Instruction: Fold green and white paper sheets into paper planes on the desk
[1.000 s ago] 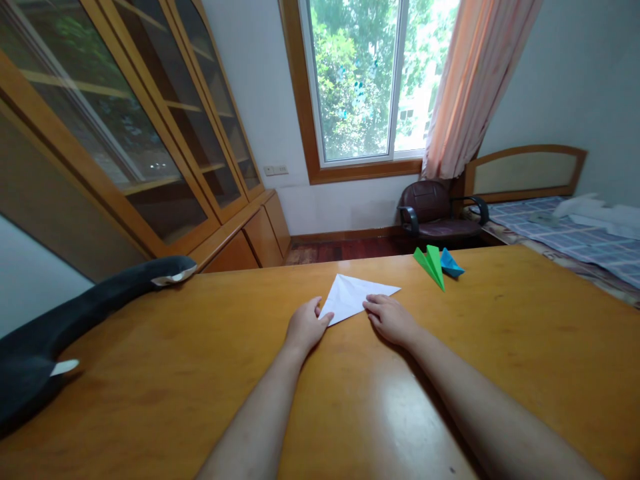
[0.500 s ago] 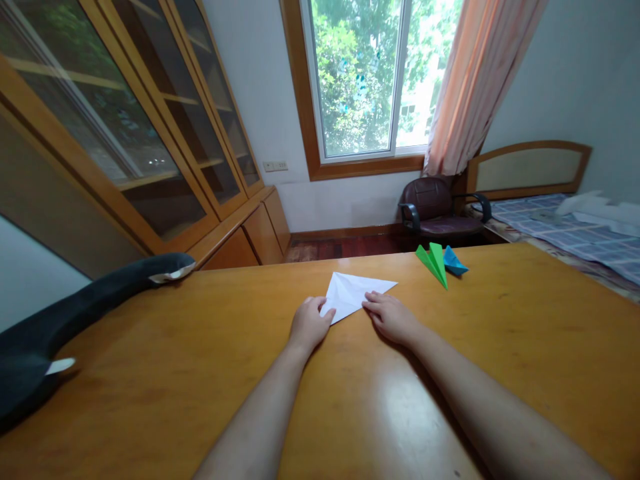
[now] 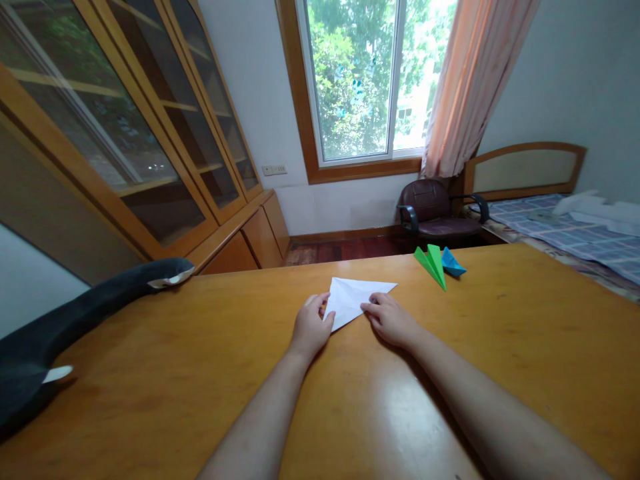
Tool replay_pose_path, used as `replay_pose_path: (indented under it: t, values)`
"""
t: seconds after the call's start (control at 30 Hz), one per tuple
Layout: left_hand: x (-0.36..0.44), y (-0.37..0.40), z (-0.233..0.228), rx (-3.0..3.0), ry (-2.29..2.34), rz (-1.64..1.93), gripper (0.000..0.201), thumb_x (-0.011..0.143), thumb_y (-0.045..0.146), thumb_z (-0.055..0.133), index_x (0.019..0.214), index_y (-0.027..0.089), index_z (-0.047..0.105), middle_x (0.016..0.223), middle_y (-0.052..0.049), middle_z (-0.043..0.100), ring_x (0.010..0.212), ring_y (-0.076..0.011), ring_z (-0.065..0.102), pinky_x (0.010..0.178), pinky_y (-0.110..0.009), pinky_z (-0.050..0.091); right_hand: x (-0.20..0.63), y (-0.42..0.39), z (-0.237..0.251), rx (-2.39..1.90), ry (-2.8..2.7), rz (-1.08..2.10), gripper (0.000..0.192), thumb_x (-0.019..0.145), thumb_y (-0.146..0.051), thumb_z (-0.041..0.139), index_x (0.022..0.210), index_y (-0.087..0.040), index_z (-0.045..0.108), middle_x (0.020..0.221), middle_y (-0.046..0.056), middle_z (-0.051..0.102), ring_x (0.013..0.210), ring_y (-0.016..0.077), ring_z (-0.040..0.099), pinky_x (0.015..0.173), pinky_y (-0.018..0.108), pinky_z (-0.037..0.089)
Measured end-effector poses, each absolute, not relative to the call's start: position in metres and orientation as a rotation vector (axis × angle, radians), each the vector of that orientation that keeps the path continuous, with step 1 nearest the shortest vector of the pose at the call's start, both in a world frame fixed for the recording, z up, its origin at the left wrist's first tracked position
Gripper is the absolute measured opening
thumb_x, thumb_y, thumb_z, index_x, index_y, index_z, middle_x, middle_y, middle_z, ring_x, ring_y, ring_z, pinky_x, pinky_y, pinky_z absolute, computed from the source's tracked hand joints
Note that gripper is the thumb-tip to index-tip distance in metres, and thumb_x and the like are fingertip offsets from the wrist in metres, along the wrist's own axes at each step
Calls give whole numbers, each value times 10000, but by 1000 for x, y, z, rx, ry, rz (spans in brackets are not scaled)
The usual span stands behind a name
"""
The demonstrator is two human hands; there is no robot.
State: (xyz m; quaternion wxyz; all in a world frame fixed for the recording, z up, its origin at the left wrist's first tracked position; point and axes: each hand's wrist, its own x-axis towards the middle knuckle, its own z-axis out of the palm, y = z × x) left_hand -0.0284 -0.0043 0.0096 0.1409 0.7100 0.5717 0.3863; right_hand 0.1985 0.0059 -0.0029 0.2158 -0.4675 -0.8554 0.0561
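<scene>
A folded sheet of white paper (image 3: 347, 300), roughly triangular with crease lines, lies on the wooden table (image 3: 200, 373) between my hands. My left hand (image 3: 311, 325) is curled round its left corner, the thumb on top and the fingers along the left edge. On the lower right edge, my right hand (image 3: 390, 319) grips the paper between thumb and bent fingers. To the right, near the far table edge, lie a green paper plane (image 3: 434, 265) and a blue paper boat (image 3: 453, 263).
A dark toy (image 3: 90, 303) with white patches rests along the table's left side. Beyond the table stand a glass-door cabinet (image 3: 145, 133), a maroon armchair (image 3: 430, 207) and a bed (image 3: 530, 213). A window (image 3: 355, 87) with a pink curtain (image 3: 480, 80) is at the back.
The fingers of my right hand have bent more at the paper's edge, with the thumb now showing in a pinch. My left hand has shifted very slightly, and the paper is turned a little.
</scene>
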Motion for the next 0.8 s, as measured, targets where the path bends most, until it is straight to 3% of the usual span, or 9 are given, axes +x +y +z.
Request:
replay_pose_path:
  t: [0.2,0.37,0.67,0.8]
  values:
    - [-27,-3,5,1989,1590,1205,441,706,85,603,1137,175,625,991,-38,628,713,-124,570,726,-272,518,199,8,-6,-1289,-2358,192,302,927,-175,430,1127,-202,655,1154,111,612,1069,207,556,944,342,438]
    - [-30,1,4,1918,1672,1336,476,695,84,604,1164,168,612,962,-39,627,693,-129,573,735,-286,527,201,10,-12,-1284,-2321,178,451,816,-127,513,1256,-178,593,1285,133,577,1173,240,535,1023,376,421]
    - [-39,1,8,2054,1663,1559,304,788,105,538,1064,173,647,907,-46,664,790,-163,617,764,-278,520,200,8,-7,-1158,-2173,53,458,800,-105,492,1243,-159,597,1231,137,614,1131,243,561,1015,397,456]
    - [-40,-4,12,2263,1659,1442,301,835,88,483,1064,196,645,975,-55,679,901,-177,626,847,-293,505,200,5,2,-1086,-2148,-1,499,808,-100,470,1295,-163,557,1254,146,590,1160,260,527,1033,433,434]
